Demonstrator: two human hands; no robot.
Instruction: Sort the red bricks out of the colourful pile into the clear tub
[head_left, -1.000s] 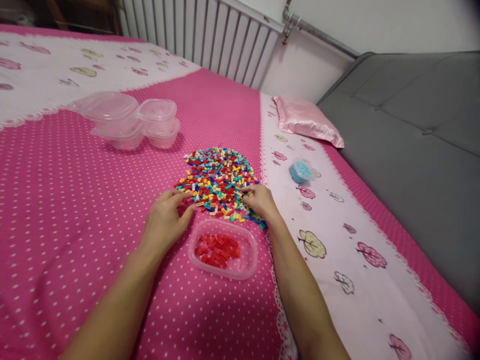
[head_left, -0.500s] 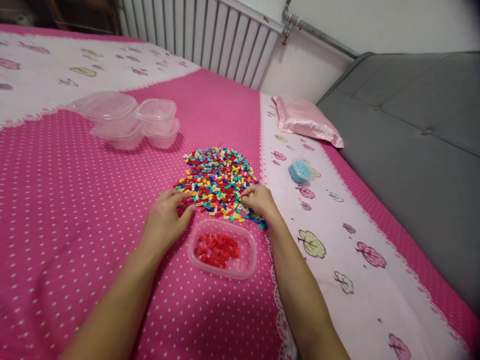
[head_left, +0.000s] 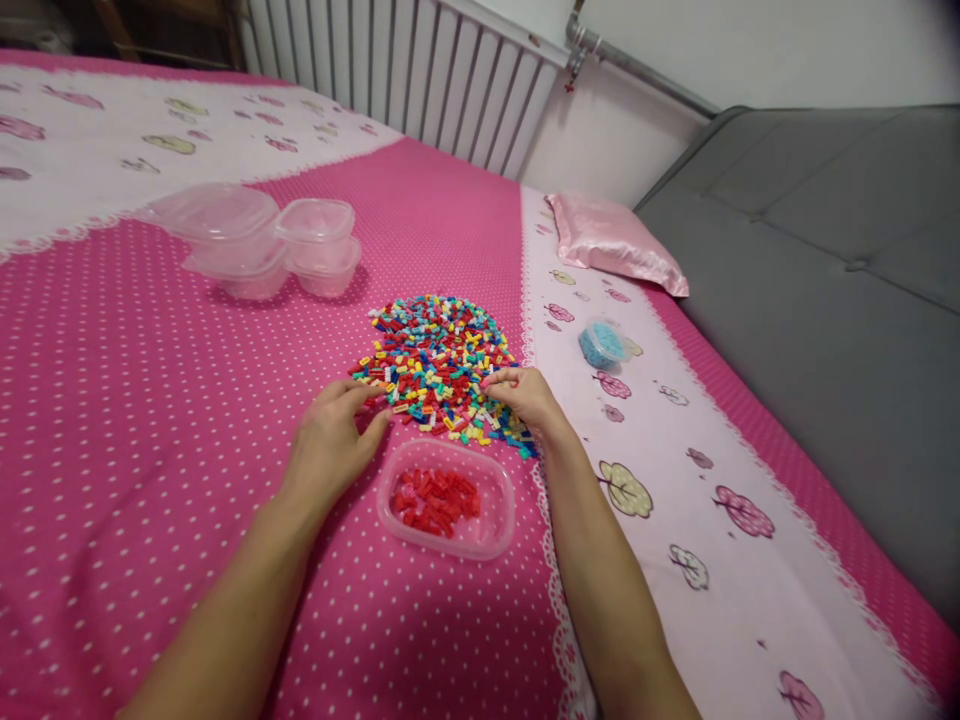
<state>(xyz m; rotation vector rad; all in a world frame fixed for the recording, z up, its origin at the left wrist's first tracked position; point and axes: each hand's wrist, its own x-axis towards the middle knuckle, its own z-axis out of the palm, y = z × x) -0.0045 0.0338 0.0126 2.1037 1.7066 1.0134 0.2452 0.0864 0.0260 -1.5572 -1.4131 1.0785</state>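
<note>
A heap of small toy bricks (head_left: 442,350) in many colours lies on the pink dotted bedspread. At its left edge rests my left hand (head_left: 334,430), thumb and fingers apart, with the fingertips touching the outer bricks. My right hand (head_left: 525,395) is at the heap's right side, thumb and forefinger pinched on a small pinkish-red toy brick (head_left: 486,382), mostly covered by the fingertips. Between my forearms, just in front of the heap, stands a clear plastic container (head_left: 499,540). Red bricks (head_left: 436,500) lie loosely inside it.
Several clear lidded containers (head_left: 315,225) are stacked at the back left. A small tub of light-blue pieces (head_left: 602,345) stands to the right of the heap. Farther back lies a pink satin pillow (head_left: 611,245), beside a grey padded headboard (head_left: 825,230). A white radiator (head_left: 405,75) lines the wall.
My right hand has shifted very slightly up at the heap, and the pinkish-red piece at its fingertips shows more clearly. My left hand stays in place.
</note>
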